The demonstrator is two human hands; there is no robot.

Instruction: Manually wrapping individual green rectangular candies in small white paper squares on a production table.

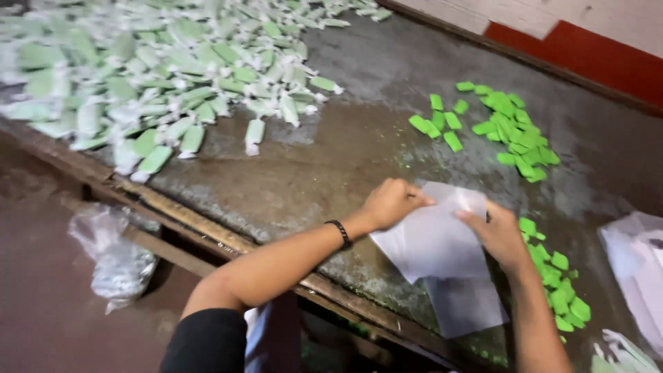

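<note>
While both hands, left hand (pixel 390 202) and right hand (pixel 498 235), pinch a clear wrapper (pixel 431 238), bare green bars (pixel 507 131) and wrapped bars (pixel 159 76) crowd the table (pixel 331 166).

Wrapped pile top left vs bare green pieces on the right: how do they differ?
The wrapped pile is pale, each piece inside whitish film; the bare pieces are bright green with no wrap. The wrapped pile is far larger and heaped thick; the bare pieces lie few and scattered. The wrapped pile is far from the hands; more bare pieces lie beside the right hand. Both are small green blocks on the same table.
</note>
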